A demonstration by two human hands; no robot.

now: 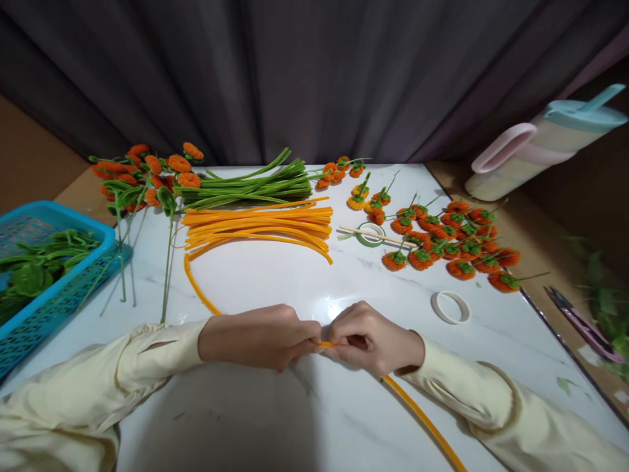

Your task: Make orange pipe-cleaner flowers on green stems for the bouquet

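Observation:
My left hand (265, 335) and my right hand (371, 339) are close together over the white tabletop, fingers pinched. Both grip an orange pipe cleaner (417, 416); a short piece of it shows between the fingertips. One end runs out below my right wrist toward the lower right, and an orange length also curves up from behind my left wrist. Beyond my hands lies a bundle of orange pipe cleaners (255, 224), with green pipe cleaners (250, 185) behind it. Whether the strand is twisted inside my fingers is hidden.
Small orange pipe-cleaner flowers (459, 267) cover the right side, near a white tape ring (451, 307), a green tape roll (371, 235) and a thin stick (378, 236). Stemmed orange flowers (189, 180) and a blue basket (63, 308) stand left. Pliers (584, 324) and a tumbler (535, 151) are at right.

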